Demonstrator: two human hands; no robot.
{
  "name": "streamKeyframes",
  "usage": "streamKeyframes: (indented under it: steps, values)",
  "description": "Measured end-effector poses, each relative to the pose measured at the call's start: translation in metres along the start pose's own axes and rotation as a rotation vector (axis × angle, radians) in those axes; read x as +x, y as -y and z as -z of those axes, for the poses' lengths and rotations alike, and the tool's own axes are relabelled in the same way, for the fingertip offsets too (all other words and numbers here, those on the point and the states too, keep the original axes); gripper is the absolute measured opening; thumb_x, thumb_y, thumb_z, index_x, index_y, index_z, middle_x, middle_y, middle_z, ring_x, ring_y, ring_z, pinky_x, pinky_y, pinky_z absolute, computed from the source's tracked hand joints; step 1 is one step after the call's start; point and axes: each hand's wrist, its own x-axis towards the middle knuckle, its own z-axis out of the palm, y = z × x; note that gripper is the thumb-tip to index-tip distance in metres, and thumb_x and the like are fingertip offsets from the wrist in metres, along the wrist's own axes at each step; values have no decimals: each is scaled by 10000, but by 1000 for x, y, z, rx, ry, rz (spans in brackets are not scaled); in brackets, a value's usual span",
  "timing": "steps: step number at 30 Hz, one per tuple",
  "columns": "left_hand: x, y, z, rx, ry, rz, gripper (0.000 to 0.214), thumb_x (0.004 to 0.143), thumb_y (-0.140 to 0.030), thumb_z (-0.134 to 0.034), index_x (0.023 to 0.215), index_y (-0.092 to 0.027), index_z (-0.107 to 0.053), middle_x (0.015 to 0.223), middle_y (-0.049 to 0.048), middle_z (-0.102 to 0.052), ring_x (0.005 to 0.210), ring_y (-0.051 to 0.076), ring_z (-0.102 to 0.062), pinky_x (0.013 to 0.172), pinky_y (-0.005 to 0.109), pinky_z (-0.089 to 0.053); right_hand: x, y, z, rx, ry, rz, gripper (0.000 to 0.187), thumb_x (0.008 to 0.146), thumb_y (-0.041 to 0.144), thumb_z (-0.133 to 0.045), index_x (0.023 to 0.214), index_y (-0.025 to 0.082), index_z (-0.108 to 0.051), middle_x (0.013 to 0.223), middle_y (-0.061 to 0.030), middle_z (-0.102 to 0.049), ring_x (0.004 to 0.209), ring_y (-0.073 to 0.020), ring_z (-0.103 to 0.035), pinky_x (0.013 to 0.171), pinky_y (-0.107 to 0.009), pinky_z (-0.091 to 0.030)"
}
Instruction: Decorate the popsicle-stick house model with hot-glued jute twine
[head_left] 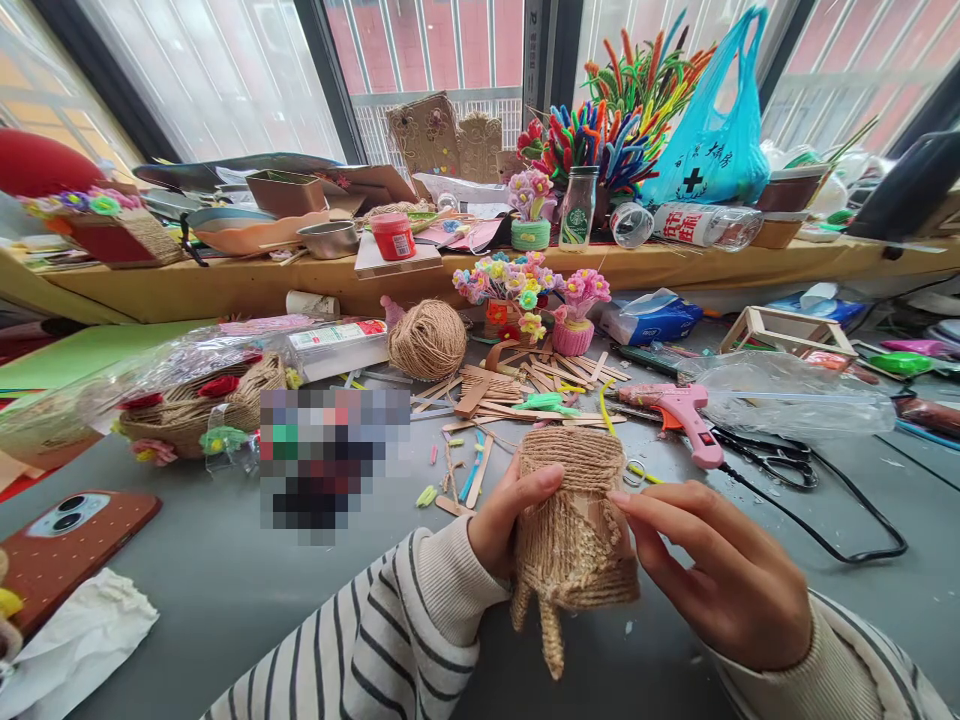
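Between both grips stands a tan, twine-wrapped cylindrical cup [571, 505], left hand [504, 525] clasped round one side, right hand [720, 575] pinching the other, above a cluttered grey surface [225, 590] by bright windows [225, 80].

Blue bag [705, 150]: black cross sign and Chinese characters, too small to read.
Lying bottle [705, 226]: red label, white Chinese characters, blurred; on the sill [750, 262] just beside the bag.
Glass bottle [578, 210]: round green emblem, lettering illegible.
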Motion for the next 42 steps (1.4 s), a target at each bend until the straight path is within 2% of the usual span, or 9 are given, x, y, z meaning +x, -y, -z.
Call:
streamKeyframes:
  steps: [4, 8, 11, 22, 33, 42]
  values:
    - [-2, -3, -4, 11, -13, -12, 463, 677, -317, -657, 1101, -155, -566, 1106, 113, -661, 1087, 317, -582, 916, 412, -444, -3, -2, -1, 15, -18, -26, 438, 793, 34, -530, 1199, 198, -532, 873, -46, -673, 789, -131, -637, 676, -230, -539]
    - [-1, -4, -3, -5, -10, 23, 500, 678, -334, -656, 1139, -169, -551, 1102, 97, -662, 1081, 316, -584, 889, 403, -464, -8, -4, 2, -9, 96, -17, 501, 828, 64, -480, 1306, 216, -478, 897, -59, -638, 777, -125, -623, 688, -228, -529]
    - [-1, -1, 0, -11, -14, 31, 522, 677, -338, -656, 1156, -168, -538, 1093, 100, -665, 1057, 311, -598, 883, 401, -470, -13, -5, 2, -18, 136, -53, 538, 846, 88, -467, 1358, 249, -420, 886, -54, -588, 710, -106, -574, 636, -224, -508]
    - [1, 5, 5, -29, 24, 4, 523, 692, -341, -643, 1170, -162, -528, 1140, 128, -646, 1059, 322, -599, 895, 422, -466, -16, -3, -3, -13, 135, -89, 552, 852, 89, -442, 1372, 271, -396, 860, -43, -488, 742, -109, -514, 662, -221, -492]
    - [1, 3, 5, 5, 10, 26, 513, 680, -350, -664, 1134, -141, -548, 1110, 127, -658, 1057, 318, -599, 908, 409, -457, -11, -4, -2, 36, 140, -54, 557, 856, 77, -428, 1390, 223, -363, 874, -46, -512, 731, -103, -500, 647, -210, -475]
    - [4, 7, 9, -9, 18, 25, 513, 676, -348, -668, 1131, -155, -529, 1059, 116, -670, 986, 308, -632, 862, 420, -484, -15, -4, -4, 4, 168, -104, 542, 869, 103, -416, 1385, 261, -369, 873, -43, -482, 716, -110, -482, 649, -229, -474]
